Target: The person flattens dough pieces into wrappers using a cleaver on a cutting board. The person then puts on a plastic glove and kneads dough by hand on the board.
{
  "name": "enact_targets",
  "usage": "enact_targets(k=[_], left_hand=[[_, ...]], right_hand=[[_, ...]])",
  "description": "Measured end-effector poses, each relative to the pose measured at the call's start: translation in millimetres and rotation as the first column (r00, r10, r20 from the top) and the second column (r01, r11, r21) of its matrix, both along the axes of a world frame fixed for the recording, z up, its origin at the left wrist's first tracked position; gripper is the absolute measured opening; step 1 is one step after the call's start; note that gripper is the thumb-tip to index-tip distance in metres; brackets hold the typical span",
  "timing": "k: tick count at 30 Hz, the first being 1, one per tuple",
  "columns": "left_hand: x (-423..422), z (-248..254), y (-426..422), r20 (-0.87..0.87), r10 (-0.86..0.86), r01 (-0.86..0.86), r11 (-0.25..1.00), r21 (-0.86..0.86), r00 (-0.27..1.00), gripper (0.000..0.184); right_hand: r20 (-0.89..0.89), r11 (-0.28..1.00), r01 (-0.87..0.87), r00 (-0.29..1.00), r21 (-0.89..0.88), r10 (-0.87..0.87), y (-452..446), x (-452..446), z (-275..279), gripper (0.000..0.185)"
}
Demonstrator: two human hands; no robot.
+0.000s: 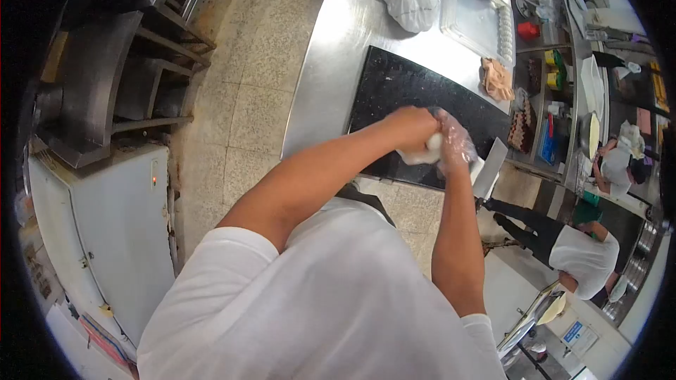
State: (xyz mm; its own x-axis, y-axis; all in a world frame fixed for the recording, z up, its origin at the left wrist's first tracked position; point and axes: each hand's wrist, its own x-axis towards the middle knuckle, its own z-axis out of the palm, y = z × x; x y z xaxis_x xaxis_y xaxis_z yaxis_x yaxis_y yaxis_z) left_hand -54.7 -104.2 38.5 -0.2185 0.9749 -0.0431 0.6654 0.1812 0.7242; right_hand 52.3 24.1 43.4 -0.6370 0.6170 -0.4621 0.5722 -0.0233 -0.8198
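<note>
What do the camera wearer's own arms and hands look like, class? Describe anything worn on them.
Plain white fabric short sleeves cover the upper arms; the forearms are bare, with no watch or bracelet visible. The right hand wears a clear, crinkled plastic glove. The back of the left hand looks uncovered, though blur hides its fingers.

The only view, wide and round-edged, looks forward and down from the head, above the white short-sleeved shirt (pixel 303 295), toward the fingers (pixel 425 119) and the black rectangular board (pixel 405 88) below them.
</note>
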Motion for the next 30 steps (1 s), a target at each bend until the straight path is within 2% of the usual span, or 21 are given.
enact_targets(k=[1, 2, 3, 4, 5, 6, 7, 9, 10, 14, 17, 19, 21, 23, 25, 27, 28, 29, 30], left_hand=[[5.7, -3.8, -2.7, 0.170, 0.029, -0.048, 0.993, 0.105, 0.985, 0.026], [14.0, -8.3, -4.9, 0.233, 0.031, -0.041, 0.998, 0.040, 0.972, 0.033], [18.8, -14.5, -4.8, 0.287, 0.034, -0.029, 0.999, -0.022, 0.957, 0.041], [27.9, -31.8, -8.2, 0.292, 0.025, -0.018, 0.999, -0.029, 0.956, 0.041], [38.0, -56.7, -15.1, 0.092, 0.006, -0.020, 0.989, 0.145, 0.996, 0.054], [38.4, -72.1, -20.1, -0.116, 0.027, 0.011, 0.950, 0.312, 0.993, 0.068], [30.3, -71.5, -24.0, -0.111, 0.022, 0.013, 0.953, 0.301, 0.994, 0.068], [12.5, -66.1, -30.0, -0.211, -0.086, 0.087, 0.996, -0.002, 0.974, 0.085], [7.4, -72.2, -27.0, -0.217, -0.060, 0.064, 0.998, 0.013, 0.974, 0.085], [-17.0, -68.4, -3.4, -0.199, -0.089, 0.087, 0.996, -0.018, 0.976, 0.095], [-32.6, -61.0, 19.4, -0.167, -0.062, 0.064, 0.998, 0.010, 0.984, 0.104], [-38.1, -60.2, 33.4, -0.171, 0.017, -0.014, 1.000, 0.018, 0.985, 0.106], [-37.1, -63.2, 41.3, -0.200, 0.070, -0.067, 0.998, 0.020, 0.977, 0.103], [-31.4, -63.1, 42.7, -0.223, 0.128, -0.141, 0.989, -0.043, 0.967, 0.102], [-17.5, -54.0, 36.5, -0.231, 0.187, -0.197, 0.980, -0.020, 0.955, 0.095], [-8.0, -43.1, 33.3, -0.149, 0.160, -0.176, 0.979, -0.099, 0.976, 0.083], [0.8, -31.5, 29.2, -0.096, 0.200, -0.202, 0.979, -0.011, 0.975, 0.062], [9.3, -16.8, 30.1, -0.120, 0.210, -0.213, 0.977, -0.009, 0.970, 0.062], [15.9, 0.3, 32.7, -0.084, 0.250, -0.260, 0.956, -0.136, 0.965, 0.053]], right_hand=[[-0.138, 0.990, 0.058, 0.988, -0.126, -0.075, -2.3, 4.9, 6.7, 0.042], [-0.054, 0.989, -0.071, 0.995, 0.127, 0.079, -7.5, 12.3, 10.4, 0.040], [0.061, 0.908, -0.215, 0.976, 0.359, 0.207, -12.8, 11.7, 17.0, 0.039], [0.108, 0.859, -0.277, 0.961, 0.431, 0.256, -11.3, 18.6, -8.6, 0.036], [0.162, 0.800, -0.341, 0.940, 0.493, 0.301, -8.4, 25.8, -34.7, 0.034], [0.400, 0.556, -0.482, 0.875, 0.677, 0.272, -27.1, 21.5, -32.1, 0.032], [0.402, 0.565, -0.484, 0.874, 0.668, 0.274, -41.8, 11.1, -25.6, 0.032], [0.260, 0.502, -0.368, 0.926, 0.783, 0.273, -57.7, -3.8, -18.2, 0.038], [0.391, 0.444, -0.450, 0.893, 0.775, 0.222, -49.9, -2.7, -36.2, 0.043], [0.368, 0.573, -0.438, 0.898, 0.692, 0.241, -22.0, -25.4, -45.8, 0.046], [0.356, 0.569, -0.434, 0.900, 0.699, 0.250, 2.3, -36.9, -52.4, 0.047], [0.258, 0.552, -0.353, 0.934, 0.755, 0.246, 18.3, -47.1, -58.4, 0.048], [0.249, 0.577, -0.379, 0.923, 0.723, 0.294, 32.2, -57.1, -55.6, 0.047], [0.325, 0.507, -0.456, 0.887, 0.731, 0.327, 35.1, -59.9, -51.2, 0.045], [0.308, 0.469, -0.463, 0.876, 0.752, 0.371, 36.1, -56.5, -45.3, 0.045], [0.232, 0.663, -0.520, 0.848, 0.539, 0.476, 39.6, -52.9, -33.3, 0.045], [0.160, 0.610, -0.507, 0.831, 0.609, 0.532, 46.0, -45.3, -56.5, 0.046], [0.139, 0.606, -0.499, 0.829, 0.619, 0.541, 53.3, -35.2, -78.8, 0.046], [-0.036, 0.654, -0.469, 0.796, 0.594, 0.604, 60.4, -27.2, -97.8, 0.045]])
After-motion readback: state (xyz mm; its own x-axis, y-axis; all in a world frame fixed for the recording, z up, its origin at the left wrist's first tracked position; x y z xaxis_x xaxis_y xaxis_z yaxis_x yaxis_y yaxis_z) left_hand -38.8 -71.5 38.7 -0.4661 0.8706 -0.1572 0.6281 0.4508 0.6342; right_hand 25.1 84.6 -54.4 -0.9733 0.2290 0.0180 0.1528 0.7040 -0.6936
